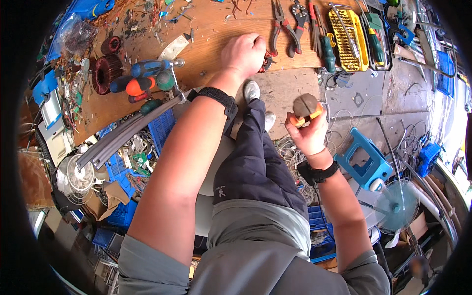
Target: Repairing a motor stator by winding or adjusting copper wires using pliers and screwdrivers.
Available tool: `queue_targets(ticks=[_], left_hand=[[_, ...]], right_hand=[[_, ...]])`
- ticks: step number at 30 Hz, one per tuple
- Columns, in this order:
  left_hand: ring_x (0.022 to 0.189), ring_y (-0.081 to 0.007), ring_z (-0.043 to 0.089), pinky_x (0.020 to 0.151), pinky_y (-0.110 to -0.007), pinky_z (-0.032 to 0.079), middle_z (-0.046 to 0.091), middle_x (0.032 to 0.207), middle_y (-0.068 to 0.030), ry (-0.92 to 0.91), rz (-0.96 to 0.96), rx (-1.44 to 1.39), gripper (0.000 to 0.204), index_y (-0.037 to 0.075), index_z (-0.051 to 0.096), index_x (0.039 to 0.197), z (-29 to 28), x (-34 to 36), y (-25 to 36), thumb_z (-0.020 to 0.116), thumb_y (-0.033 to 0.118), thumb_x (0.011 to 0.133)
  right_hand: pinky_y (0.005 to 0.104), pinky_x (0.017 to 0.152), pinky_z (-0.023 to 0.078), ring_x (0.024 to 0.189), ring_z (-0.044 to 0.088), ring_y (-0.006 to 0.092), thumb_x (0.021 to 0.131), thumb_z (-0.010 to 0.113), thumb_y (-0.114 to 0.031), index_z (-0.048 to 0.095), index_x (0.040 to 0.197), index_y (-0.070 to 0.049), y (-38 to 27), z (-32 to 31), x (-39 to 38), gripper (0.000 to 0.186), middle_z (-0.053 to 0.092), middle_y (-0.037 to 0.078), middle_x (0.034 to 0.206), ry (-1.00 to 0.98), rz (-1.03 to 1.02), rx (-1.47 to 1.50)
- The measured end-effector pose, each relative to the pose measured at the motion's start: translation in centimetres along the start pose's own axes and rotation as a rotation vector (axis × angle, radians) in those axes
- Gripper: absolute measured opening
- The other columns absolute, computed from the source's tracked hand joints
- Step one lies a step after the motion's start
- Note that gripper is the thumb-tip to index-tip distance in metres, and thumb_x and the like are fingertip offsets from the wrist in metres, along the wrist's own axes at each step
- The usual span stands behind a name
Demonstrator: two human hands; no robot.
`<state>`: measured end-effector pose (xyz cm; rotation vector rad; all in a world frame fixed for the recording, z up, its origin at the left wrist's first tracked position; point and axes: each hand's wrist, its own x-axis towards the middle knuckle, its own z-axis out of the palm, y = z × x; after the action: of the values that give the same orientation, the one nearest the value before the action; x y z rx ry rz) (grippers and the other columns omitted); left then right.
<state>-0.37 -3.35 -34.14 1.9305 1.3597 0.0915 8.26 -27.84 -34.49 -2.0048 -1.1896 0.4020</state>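
At the near edge of the wooden bench, my left hand (pixel 243 55) is closed round a small copper-wound ring coil (pixel 267 62). Only the coil's right side shows; the fingers hide the rest. Further right, my right hand (pixel 312 132) is raised off the bench and grips orange-handled pliers (pixel 306 104). Their round grey jaws point up toward me and look closed, with a thin line between them. Pliers and coil are apart.
Pliers with dark red handles (pixel 280 27), a screwdriver (pixel 328 51) and a yellow bit set (pixel 350 42) lie at the bench's right. A large copper coil (pixel 106 73) and a screwdriver rack (pixel 147 81) stand left. A blue stool (pixel 365 160) and fan (pixel 396 207) are on the floor.
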Motion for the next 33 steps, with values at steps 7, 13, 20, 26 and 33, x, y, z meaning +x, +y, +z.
queue_targets(ticks=[7,13,20,26,33], left_hand=[[0.095,-0.0412,0.063,0.081,-0.048,0.049,0.069,0.096,-0.0180,0.015,0.009,-0.006,0.038,0.011,0.069,0.096,0.4,0.2,0.0,0.046,0.041,0.091],[0.094,-0.0420,0.063,0.080,-0.050,0.048,0.068,0.093,-0.0183,0.060,0.039,-0.028,0.038,0.009,0.067,0.092,0.3,0.3,0.1,0.045,0.041,0.092],[0.092,-0.0440,0.063,0.080,-0.052,0.049,0.068,0.092,-0.0197,0.046,0.016,0.012,0.036,0.010,0.068,0.093,-0.2,0.2,0.1,0.047,0.039,0.093],[0.092,-0.0410,0.065,0.080,-0.052,0.051,0.069,0.095,-0.0181,0.067,-0.005,-0.003,0.036,0.009,0.069,0.091,-0.3,-0.3,0.4,0.046,0.038,0.093],[0.093,-0.0393,0.062,0.082,-0.049,0.050,0.062,0.096,-0.0162,0.118,0.168,-0.197,0.041,0.007,0.063,0.099,-0.2,-1.0,-0.7,0.051,0.046,0.096]], right_hand=[[0.0449,0.071,0.055,0.084,0.067,0.0368,0.071,0.079,-0.030,0.050,0.114,-0.003,4.6,1.7,-1.6,0.059,0.065,0.016,0.098,-0.401,0.219,-0.427],[0.0452,0.069,0.053,0.079,0.066,0.0361,0.071,0.077,-0.027,0.051,0.115,0.000,3.6,-2.2,-3.9,0.058,0.065,0.016,0.084,-0.316,0.363,-0.271],[0.0441,0.068,0.054,0.073,0.068,0.0367,0.070,0.077,-0.026,0.053,0.111,0.001,2.4,-6.7,-1.6,0.054,0.067,0.018,0.078,-0.323,0.619,-0.262],[0.0325,0.066,0.048,0.072,0.057,0.0141,0.077,0.074,-0.017,0.060,0.101,0.003,4.0,-9.9,-1.7,0.034,0.063,0.005,0.080,-0.340,0.908,0.011],[0.0286,0.053,0.038,0.058,0.047,0.0105,0.081,0.070,-0.018,0.062,0.104,0.000,2.2,-13.4,1.9,0.029,0.054,-0.003,0.071,-0.360,1.188,0.313]])
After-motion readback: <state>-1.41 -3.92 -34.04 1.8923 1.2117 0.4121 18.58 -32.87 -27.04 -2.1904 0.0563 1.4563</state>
